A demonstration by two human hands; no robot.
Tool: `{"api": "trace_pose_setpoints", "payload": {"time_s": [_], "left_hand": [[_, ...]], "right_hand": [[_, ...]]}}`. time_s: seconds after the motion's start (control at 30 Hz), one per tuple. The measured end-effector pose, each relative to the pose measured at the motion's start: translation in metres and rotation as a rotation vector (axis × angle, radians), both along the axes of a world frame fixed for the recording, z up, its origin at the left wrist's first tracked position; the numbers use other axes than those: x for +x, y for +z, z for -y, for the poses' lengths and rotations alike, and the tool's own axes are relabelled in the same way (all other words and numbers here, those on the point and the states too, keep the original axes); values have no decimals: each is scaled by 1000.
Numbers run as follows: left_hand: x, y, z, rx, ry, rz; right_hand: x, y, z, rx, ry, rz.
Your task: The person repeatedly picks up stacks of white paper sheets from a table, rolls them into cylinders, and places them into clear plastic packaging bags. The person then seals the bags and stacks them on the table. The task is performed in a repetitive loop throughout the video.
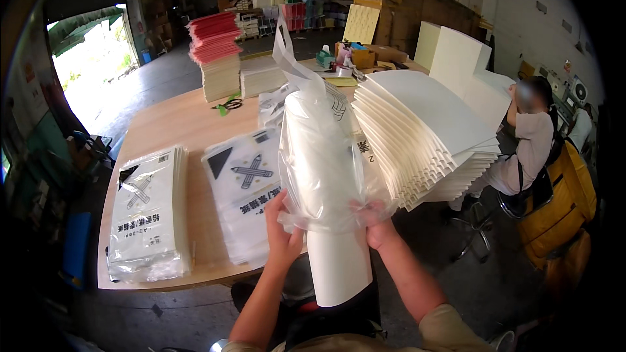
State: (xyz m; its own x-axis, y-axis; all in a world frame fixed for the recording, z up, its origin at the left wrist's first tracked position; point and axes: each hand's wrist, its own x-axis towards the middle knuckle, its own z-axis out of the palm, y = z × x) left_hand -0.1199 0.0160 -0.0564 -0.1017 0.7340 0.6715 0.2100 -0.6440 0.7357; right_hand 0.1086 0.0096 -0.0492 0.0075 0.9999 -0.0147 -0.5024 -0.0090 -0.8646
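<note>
Clear plastic, in the form of a bag (297, 176), is wrapped around most of the curled white paper (339, 264), whose near end is left bare. The bag's mouth is clamped by the left hand (282, 229) at the paper's left and by the right hand (378, 227) at its right. Below the paper, a wooden table (163, 124) is partly covered: to the paper's left by flat printed bags (242, 205) and a filled pack (147, 215), to its right by a fanned stack (424, 124).

The rolled paper (339, 267) is white, its clear bag (313, 163) black-printed.
</note>
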Motion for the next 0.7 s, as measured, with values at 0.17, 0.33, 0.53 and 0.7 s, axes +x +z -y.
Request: {"api": "trace_pose_setpoints", "payload": {"time_s": [0.17,0.33,0.53,0.7], "left_hand": [[10,-4,-24,-29,98,172],[5,13,18,166,203,-192],[-23,9,49,85,163,-263],[1,-27,18,-109,23,142]], "right_hand": [[-10,8,-2,-62,35,-143],[-2,7,-6,-59,-47,-204],[-4,-6,-15,-125,-90,-193],[-18,7,-10,-178,-36,-173]]}}
